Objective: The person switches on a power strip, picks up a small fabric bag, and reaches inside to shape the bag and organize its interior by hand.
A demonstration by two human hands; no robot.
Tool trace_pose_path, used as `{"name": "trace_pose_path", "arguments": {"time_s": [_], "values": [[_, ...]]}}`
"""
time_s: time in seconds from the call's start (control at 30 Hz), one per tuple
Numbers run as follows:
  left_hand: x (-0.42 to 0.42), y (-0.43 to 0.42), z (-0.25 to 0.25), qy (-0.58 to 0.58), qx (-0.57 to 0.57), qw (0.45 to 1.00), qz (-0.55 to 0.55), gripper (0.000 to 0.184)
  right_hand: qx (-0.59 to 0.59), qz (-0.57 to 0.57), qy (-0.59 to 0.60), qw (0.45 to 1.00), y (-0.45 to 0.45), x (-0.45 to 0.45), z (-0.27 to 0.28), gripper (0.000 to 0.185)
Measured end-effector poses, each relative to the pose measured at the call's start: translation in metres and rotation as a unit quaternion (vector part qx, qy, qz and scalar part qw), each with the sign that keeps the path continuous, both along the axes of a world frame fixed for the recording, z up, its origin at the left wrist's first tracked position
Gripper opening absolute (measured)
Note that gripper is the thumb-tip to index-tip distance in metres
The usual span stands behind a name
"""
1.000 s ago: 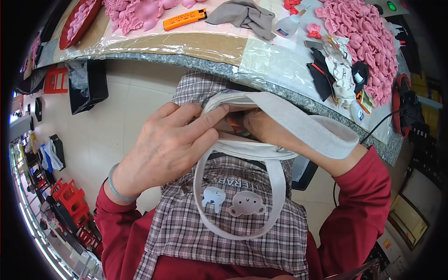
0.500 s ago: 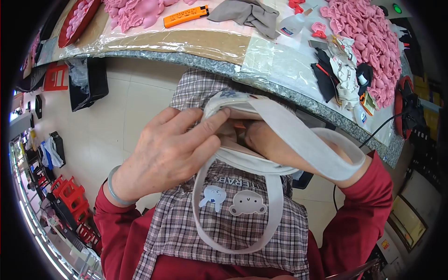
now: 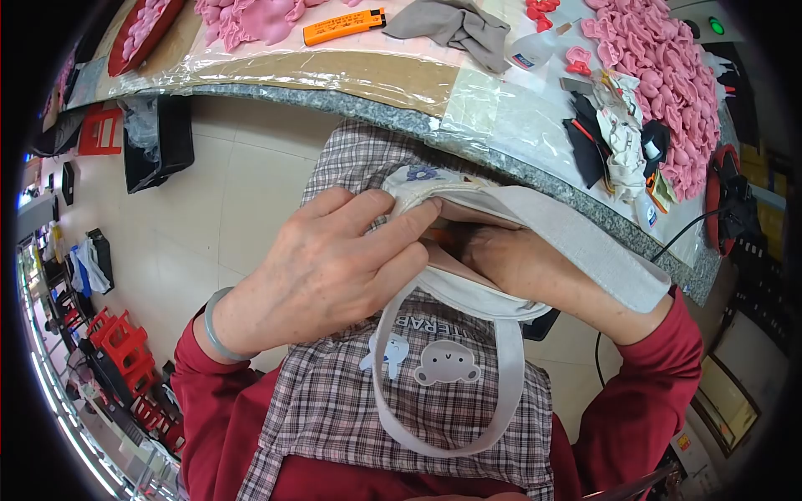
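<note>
A white cloth bag with two wide handles rests over my lap, its mouth open upward. My left hand grips the left end of the bag's rim, fingers over the edge. My right hand reaches into the bag from the right, through one handle; its fingers are hidden inside. Something orange shows dimly in the opening, too hidden to name. The other handle hangs in a loop over the checked apron, beside its bear patch.
Ahead, the stone-edged table holds an orange box cutter, a grey cloth, a clear bottle, white gloves and a pile of pink pieces. A black bin stands under the table's left side.
The bag and both hands have shifted slightly to the right. The far handle has swung lower to the right, and the orange item inside shows less. My left hand still grips the rim.
</note>
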State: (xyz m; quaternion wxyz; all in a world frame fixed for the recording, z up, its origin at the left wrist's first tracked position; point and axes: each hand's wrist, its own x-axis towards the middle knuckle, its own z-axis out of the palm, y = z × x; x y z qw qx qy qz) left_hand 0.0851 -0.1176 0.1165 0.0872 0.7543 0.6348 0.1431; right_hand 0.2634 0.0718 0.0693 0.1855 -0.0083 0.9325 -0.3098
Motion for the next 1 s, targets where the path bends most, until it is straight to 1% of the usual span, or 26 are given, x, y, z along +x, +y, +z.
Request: {"name": "trace_pose_path", "arguments": {"time_s": [0.07,0.17,0.33,0.4,0.43,0.5,0.53,0.6,0.63,0.7,0.77,0.83,0.9,0.93,1.0], "values": [[0.0,0.001,0.0,0.004,-0.002,1.0,-0.001,0.019,0.003,0.028,0.005,1.0,0.003,0.004,-0.011,0.039],[-0.001,0.001,0.001,0.004,-0.005,1.0,-0.001,0.02,0.02,-0.022,-0.026,0.999,-0.007,0.002,-0.008,0.063],[-0.002,0.001,-0.006,-0.017,-0.009,1.0,0.025,0.02,-0.079,-0.077,0.131,0.985,-0.012,-0.006,-0.012,0.056],[-0.002,0.005,-0.002,-0.021,-0.001,1.0,0.022,0.017,-0.07,-0.066,0.183,0.978,-0.011,-0.006,-0.022,0.045],[-0.002,0.006,0.0,-0.023,0.003,1.0,0.021,0.015,-0.04,-0.044,0.207,0.976,-0.013,-0.004,-0.036,0.038],[0.0,0.001,0.001,-0.007,-0.023,1.0,0.01,0.018,-0.036,-0.043,0.148,0.987,-0.011,-0.004,-0.045,0.034],[0.001,-0.001,0.002,0.0,-0.036,0.999,0.005,0.02,-0.063,-0.063,0.064,0.994,-0.01,-0.007,-0.043,0.034],[0.006,-0.006,0.002,0.004,-0.028,1.0,-0.001,0.019,-0.046,-0.044,0.018,0.998,-0.01,-0.01,-0.038,0.038],[0.008,-0.008,0.001,0.005,-0.024,1.0,-0.004,0.019,-0.003,-0.005,0.055,0.998,-0.011,-0.01,-0.035,0.043],[0.008,-0.008,0.0,-0.004,-0.03,1.0,0.001,0.019,0.011,0.005,0.103,0.995,-0.014,-0.01,-0.038,0.047],[0.009,-0.008,-0.002,-0.008,-0.027,1.0,0.003,0.018,-0.046,-0.055,0.123,0.99,-0.019,-0.009,-0.05,0.043],[0.011,-0.008,-0.005,-0.008,-0.013,1.0,0.002,0.018,-0.124,-0.151,0.019,0.981,-0.019,-0.012,-0.054,0.039],[0.014,-0.008,-0.008,-0.013,-0.005,1.0,0.002,0.018,-0.173,-0.206,-0.049,0.962,-0.019,-0.017,-0.05,0.033],[0.015,-0.007,-0.009,-0.016,-0.002,1.0,0.002,0.017,-0.194,-0.217,-0.062,0.955,-0.02,-0.021,-0.046,0.033],[0.016,-0.007,-0.009,-0.01,-0.007,1.0,-0.008,0.018,-0.224,-0.208,-0.047,0.951,-0.027,-0.031,-0.043,0.033]]}}
